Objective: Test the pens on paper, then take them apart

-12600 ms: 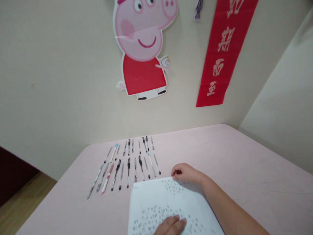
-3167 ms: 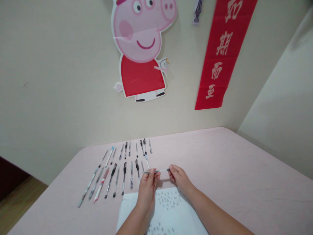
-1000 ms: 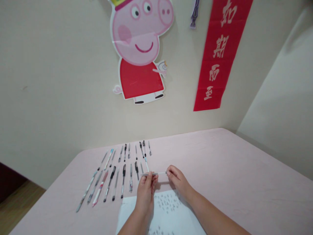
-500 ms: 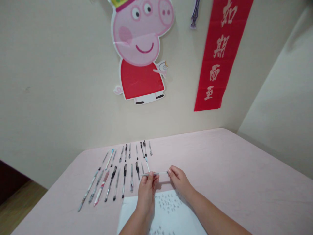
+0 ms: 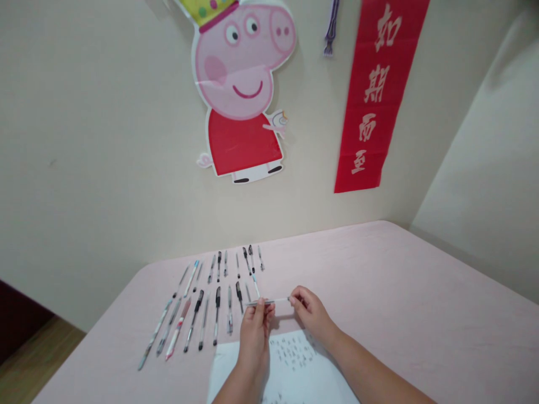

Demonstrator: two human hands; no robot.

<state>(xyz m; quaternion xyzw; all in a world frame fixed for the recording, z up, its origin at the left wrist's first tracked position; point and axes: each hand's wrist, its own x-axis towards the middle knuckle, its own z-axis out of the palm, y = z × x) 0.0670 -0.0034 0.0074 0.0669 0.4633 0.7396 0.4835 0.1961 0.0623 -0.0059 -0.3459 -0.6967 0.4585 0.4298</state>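
A slim pen (image 5: 281,301) lies level between my two hands, above the top edge of a written sheet of paper (image 5: 236,365). My left hand (image 5: 254,331) pinches its grey barrel between thumb and fingers. At the right end, the thumb and fingertips of my right hand (image 5: 312,313) are closed on the thin, pale part. Whether that part is a refill or part of the barrel is too small to tell. Just beyond my left fingers, a white pen with a blue end (image 5: 256,285) rests on the table.
Two rows of pens lie on the pink-covered table (image 5: 400,314), to the left, including a black-capped pen (image 5: 217,314) and a red-and-white pen (image 5: 177,328). Behind the table stands a wall with a cartoon pig cutout (image 5: 244,140) and a red banner (image 5: 370,112).
The camera view has tilted up slightly, so the table items sit a little lower. Both hands keep nearly the same hold on the pen.
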